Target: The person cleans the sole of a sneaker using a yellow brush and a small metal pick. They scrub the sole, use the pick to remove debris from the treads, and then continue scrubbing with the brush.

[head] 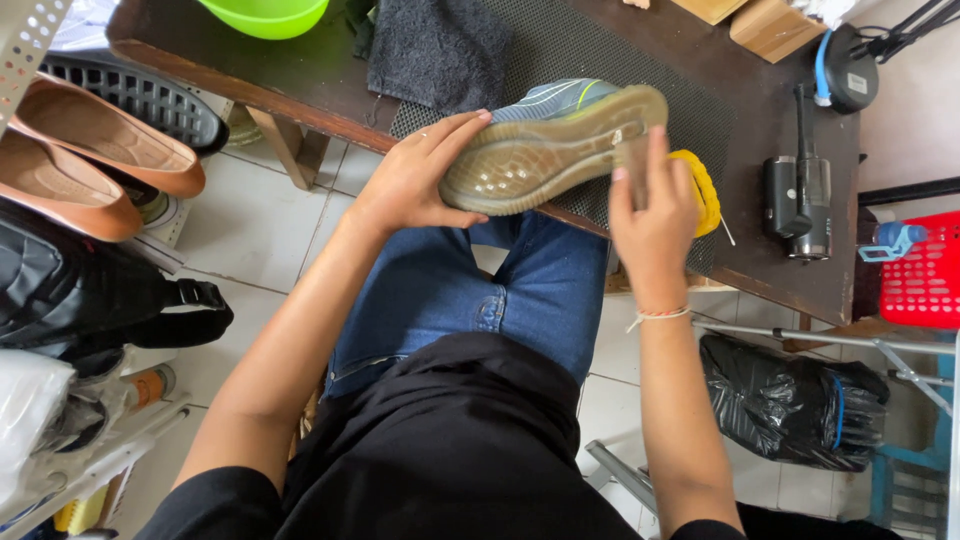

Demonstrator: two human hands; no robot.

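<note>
I see my left hand (415,180) clasped round the sneaker (553,145), tipped sole-up on the table edge (300,110); my right hand (652,215) pinches a small pad against the sole — hard rubbing could slide it off

Dark wooden table (300,75); white tiled floor (250,220); daylight.

**Colours around the running shoe**

The running shoe (555,145) has a translucent tan sole with a honeycomb pattern and a grey-blue upper streaked with lime. Beneath it lies a dark dotted mat (590,50) on the dark brown worktop (300,70). Just right of the shoe sits a yellow spool (703,190). Far left of the shoe are tan flat shoes (90,150); above left, a lime-green bowl (268,15). Below it, blue jeans (480,290).
</note>
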